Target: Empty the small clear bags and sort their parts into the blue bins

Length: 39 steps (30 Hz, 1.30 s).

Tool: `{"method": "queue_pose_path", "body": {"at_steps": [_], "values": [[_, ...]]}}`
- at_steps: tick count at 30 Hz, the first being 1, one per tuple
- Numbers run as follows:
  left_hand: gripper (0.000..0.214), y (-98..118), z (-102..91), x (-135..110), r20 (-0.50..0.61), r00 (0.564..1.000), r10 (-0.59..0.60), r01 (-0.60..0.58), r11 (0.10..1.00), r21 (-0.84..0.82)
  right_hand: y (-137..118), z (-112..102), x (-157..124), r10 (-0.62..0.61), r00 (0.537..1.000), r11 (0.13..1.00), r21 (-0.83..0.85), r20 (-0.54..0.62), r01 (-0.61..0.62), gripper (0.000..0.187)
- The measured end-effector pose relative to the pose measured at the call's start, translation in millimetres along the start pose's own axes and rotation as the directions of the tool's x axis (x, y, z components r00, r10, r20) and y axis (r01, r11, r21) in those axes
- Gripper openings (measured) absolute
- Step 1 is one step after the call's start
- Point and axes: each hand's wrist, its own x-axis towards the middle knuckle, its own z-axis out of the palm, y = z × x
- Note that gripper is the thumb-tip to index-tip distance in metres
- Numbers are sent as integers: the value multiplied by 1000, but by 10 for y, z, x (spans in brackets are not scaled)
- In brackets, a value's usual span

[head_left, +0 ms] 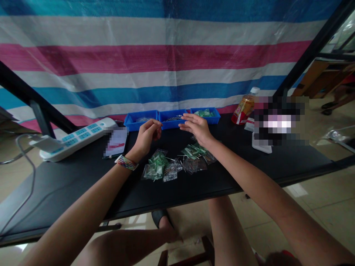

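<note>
My left hand (pixel 146 136) hovers over the black table (pixel 83 177) with its fingers curled together in a pinch; what it holds is too small to make out. A coloured band sits on that wrist. My right hand (pixel 196 126) is stretched out flat, fingers apart, just in front of the middle blue tray (pixel 172 119), which holds thin metal pins. Below both hands lie several small clear bags (pixel 162 168) with green parts and loose pins. Another heap of bags (pixel 195 155) lies under my right wrist.
Three blue trays stand in a row at the table's back edge, the left blue tray (pixel 140 120) and the right blue tray (pixel 206 113) with green parts. A white power strip (pixel 76 138) lies at the left, a bottle (pixel 244 107) at the right. A striped tarp hangs behind.
</note>
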Motion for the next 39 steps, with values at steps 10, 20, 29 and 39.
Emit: {"method": "queue_pose_path", "body": {"at_steps": [10, 20, 29, 39], "values": [[13, -17, 6, -3, 11, 1000, -3, 2, 1000, 28, -20, 45, -136, 97, 903, 871, -475, 419, 126, 12], [13, -33, 9, -8, 24, 1000, -18, 18, 1000, 10, -45, 202, -463, 108, 644, 487, -605, 757, 630, 17], [16, -24, 6, -30, 109, 993, -34, 24, 995, 98, 75, 100, -285, 0, 732, 620, -575, 681, 535, 12], [42, -64, 26, -27, 309, 943, -126, 28, 953, 302, 86, 118, -210, -153, 907, 841, -430, 393, 328, 8]]}}
